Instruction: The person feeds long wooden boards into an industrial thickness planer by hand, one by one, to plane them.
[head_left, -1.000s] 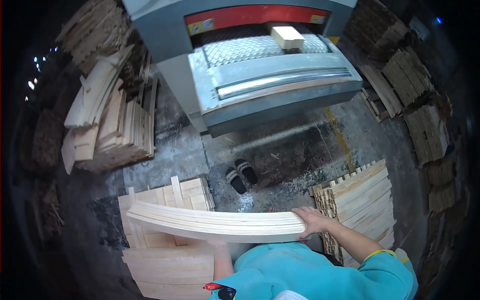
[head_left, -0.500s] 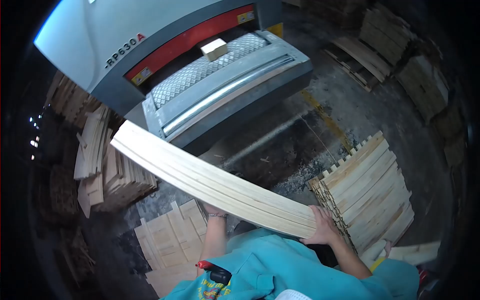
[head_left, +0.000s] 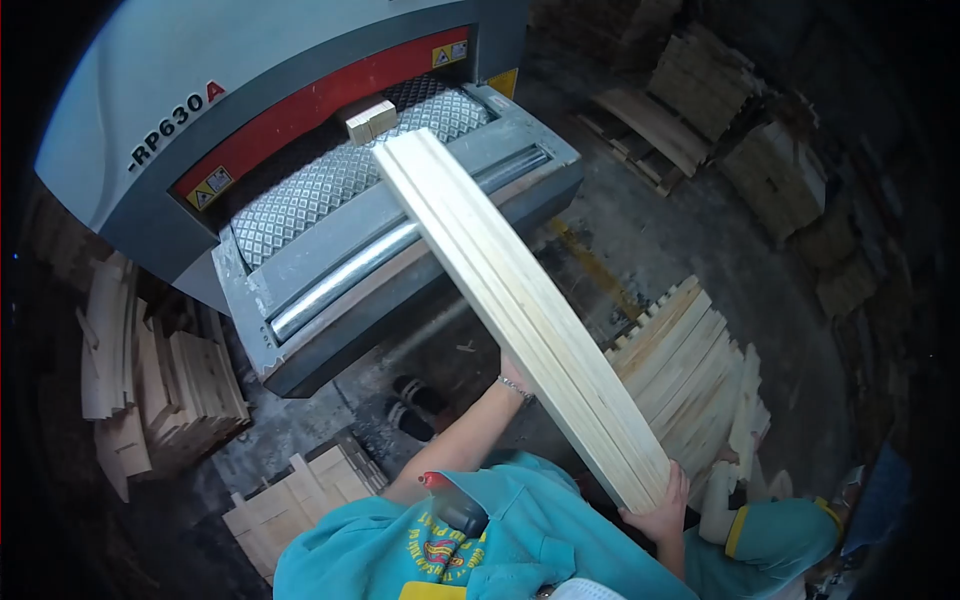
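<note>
A bundle of long pale wooden boards [head_left: 530, 310], laid side by side, slants from the near right up to the machine. Its far end overlaps the machine's feed bed [head_left: 320, 200] in this view. My left hand [head_left: 513, 370] grips the bundle's left side near the middle, its fingers partly hidden beneath the wood. At the near end, my right hand [head_left: 662, 508] is wrapped round the corner of the boards. Just past the bundle's far end, a small wooden block [head_left: 371, 121] sits on the textured bed.
The grey machine [head_left: 120, 100] fills the upper left, with a metal roller [head_left: 350, 275] along its front. Wood stacks stand at left [head_left: 190, 375], lower left [head_left: 300, 500] and right [head_left: 665, 350]. A co-worker [head_left: 780, 530] bends by the right stack. Sandals [head_left: 412, 410] show below.
The bundle has swung from pointing left to pointing at the machine, its far end moving over the feed bed. My view has shifted, and more of the co-worker shows at lower right.
</note>
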